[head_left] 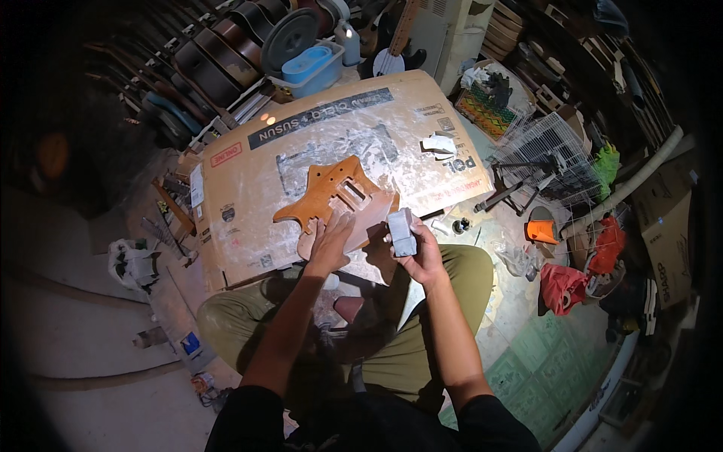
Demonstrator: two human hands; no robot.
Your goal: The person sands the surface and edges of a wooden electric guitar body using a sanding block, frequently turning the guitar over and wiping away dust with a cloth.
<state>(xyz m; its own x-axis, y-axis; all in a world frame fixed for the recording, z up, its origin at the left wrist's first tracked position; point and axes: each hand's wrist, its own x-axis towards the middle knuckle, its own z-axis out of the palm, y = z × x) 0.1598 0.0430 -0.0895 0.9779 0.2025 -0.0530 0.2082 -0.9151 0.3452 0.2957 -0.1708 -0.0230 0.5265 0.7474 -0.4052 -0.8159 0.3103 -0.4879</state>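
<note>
A: How are the two hands placed?

B: The right hand [423,258] is closed around a grey rectangular block [402,230] with flat faces and a matt surface. It holds the block up, just beside an orange-brown wooden guitar body [322,190]. The left hand [330,241] is opened, its fingers extended and lying on the wood; it does not grip around anything.

A: Which shape does the wood have?

B: It lies flat in front of the person, with pointed horns, curved edges, a few small round holes and a rectangular cut-out. The upper part is more strongly coloured, while the part nearer to the block is paler and duller.

A: On what does it lie?

B: On a broad brown cardboard sheet [239,252], smeared with white powder. Toward its far right corner there is a crumpled white piece [438,145]; I cannot tell if it is paper or cloth.

A: And farther away?

B: Beyond the cardboard stands a translucent blue plastic tub [330,73], near a row of dark, rounded guitars [207,71]. To the right are a white wire cage [553,139] and a wrinkled red bag [563,290].
</note>
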